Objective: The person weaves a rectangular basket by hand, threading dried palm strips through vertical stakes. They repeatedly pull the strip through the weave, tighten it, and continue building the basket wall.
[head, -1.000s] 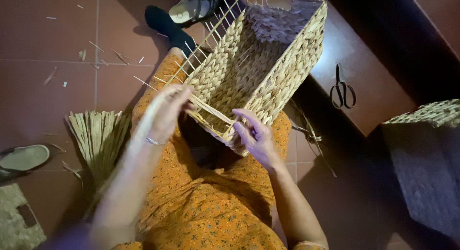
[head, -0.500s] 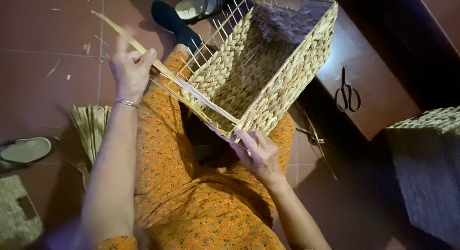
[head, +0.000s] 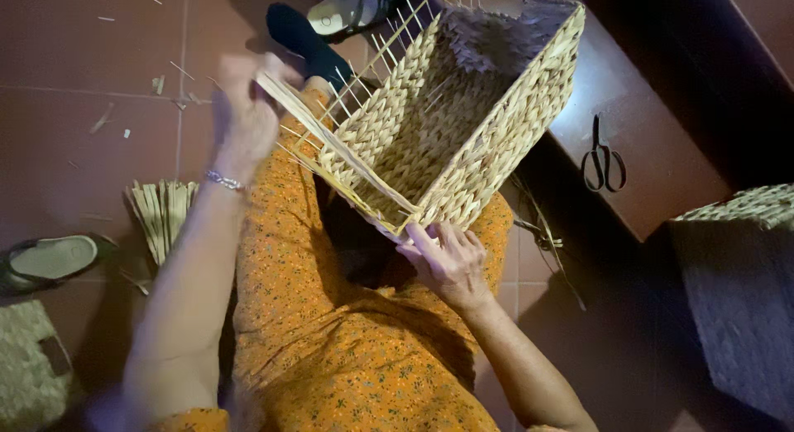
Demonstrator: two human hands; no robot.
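A rectangular woven straw basket [head: 488,126] rests tilted on my lap, its open side facing me, with bare upright stakes sticking out of its left rim. My left hand [head: 246,117], blurred, grips a long pale straw strand [head: 331,142] and holds it taut away from the basket's near corner. My right hand [head: 447,256] presses its fingers against that near corner where the strand enters the weave. I wear orange flowered clothing [head: 347,349].
Black scissors [head: 603,160] lie on a dark red step at the right. A bundle of straw strands [head: 161,213] lies on the tiled floor at the left, near a sandal [head: 50,258]. Another woven basket [head: 740,275] stands at the right. Sandals [head: 343,10] lie beyond the basket.
My left hand pulled the strand out to the upper left, then came back a little toward the basket. My right hand stayed on the near corner.
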